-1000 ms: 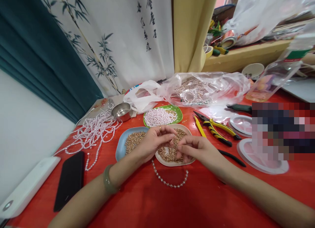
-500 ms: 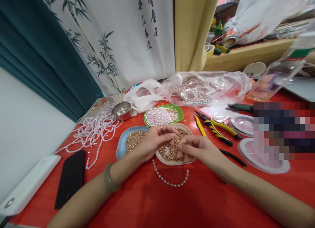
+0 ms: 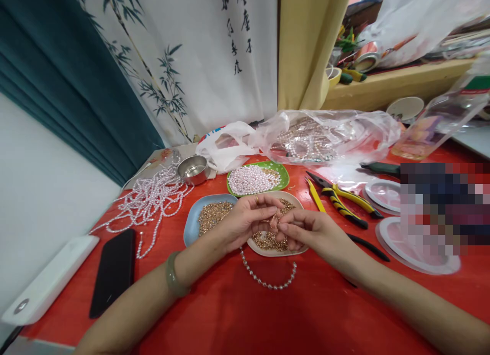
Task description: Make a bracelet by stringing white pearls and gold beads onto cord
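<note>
Over the beige plate (image 3: 296, 200) of gold beads, my left hand (image 3: 252, 217) and my right hand (image 3: 306, 230) meet with their fingertips nearly touching. A strand of silvery beads (image 3: 268, 285) runs from under my left hand and curves across the red tabletop, its other end lying below my right hand. My left thumb and fingers are closed in a pinch on the strand, whose upper part is hidden by the hand. My right fingers pinch too; what lies between them is too small to make out. A blue plate (image 3: 190, 227) of gold beads is beside my left wrist.
A green plate (image 3: 284, 177) of white pearl beads and a metal bowl (image 3: 193, 170) stand behind. Pearl strings (image 3: 153, 196) and a black phone (image 3: 113, 273) lie left. Pliers (image 3: 346, 204), yellow tweezers (image 3: 316, 195) and clear spools (image 3: 415, 245) lie right. A plastic bag (image 3: 329, 138) is at the back.
My hands have come closer together, fingertips almost meeting. The whole view has shifted slightly; the bead strand keeps its curve on the table.
</note>
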A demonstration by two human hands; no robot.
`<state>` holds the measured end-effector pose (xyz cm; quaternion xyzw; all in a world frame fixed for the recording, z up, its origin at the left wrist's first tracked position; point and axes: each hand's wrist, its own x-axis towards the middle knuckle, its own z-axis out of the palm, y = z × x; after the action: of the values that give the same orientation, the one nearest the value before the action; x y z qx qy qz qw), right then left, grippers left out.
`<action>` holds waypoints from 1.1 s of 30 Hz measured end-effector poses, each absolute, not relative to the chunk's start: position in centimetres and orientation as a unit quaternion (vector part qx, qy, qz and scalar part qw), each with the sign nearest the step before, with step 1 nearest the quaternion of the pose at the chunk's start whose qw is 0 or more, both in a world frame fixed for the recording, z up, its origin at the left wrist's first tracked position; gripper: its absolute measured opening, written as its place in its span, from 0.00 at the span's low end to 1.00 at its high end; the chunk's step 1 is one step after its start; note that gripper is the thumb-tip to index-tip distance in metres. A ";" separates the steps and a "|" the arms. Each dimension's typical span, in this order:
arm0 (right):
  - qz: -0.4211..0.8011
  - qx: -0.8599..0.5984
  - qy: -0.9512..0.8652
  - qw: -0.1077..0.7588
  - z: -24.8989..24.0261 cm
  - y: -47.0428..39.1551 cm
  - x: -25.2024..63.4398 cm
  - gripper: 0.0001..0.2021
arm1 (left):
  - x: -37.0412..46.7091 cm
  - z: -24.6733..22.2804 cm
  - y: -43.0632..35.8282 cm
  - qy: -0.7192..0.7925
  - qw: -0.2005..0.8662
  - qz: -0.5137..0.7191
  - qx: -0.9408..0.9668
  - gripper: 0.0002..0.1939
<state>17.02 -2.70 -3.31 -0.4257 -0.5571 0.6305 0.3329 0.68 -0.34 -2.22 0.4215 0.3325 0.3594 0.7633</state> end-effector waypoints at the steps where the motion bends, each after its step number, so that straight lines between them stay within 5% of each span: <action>1: 0.630 -0.425 -0.557 0.335 -3.2 -2.7 17.0 0.10 | 0.7 -2.2 -0.4 0.337 0.757 0.360 0.428 0.06; 10: 0.600 -0.454 -0.520 0.404 -2.9 -3.0 17.2 0.09 | 0.8 -2.0 -0.2 0.435 0.520 0.419 0.604 0.03; 19: 0.508 -0.476 -0.531 0.482 -1.4 -3.1 17.7 0.07 | 2.1 -1.5 -2.2 0.378 0.685 0.264 0.564 0.05; 27: 0.393 -0.485 -0.655 0.426 -0.4 -2.7 19.0 0.16 | 1.8 -1.5 -2.1 0.356 0.694 0.302 0.548 0.04; 33: 0.386 -0.422 -0.694 0.438 0.3 -2.7 18.9 0.05 | 1.6 -1.6 -1.9 0.330 0.716 0.279 0.549 0.04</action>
<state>18.93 -2.69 0.30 -0.4222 -0.6935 0.3859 0.4380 1.64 -1.91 -1.56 0.5490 0.3295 0.2794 0.7155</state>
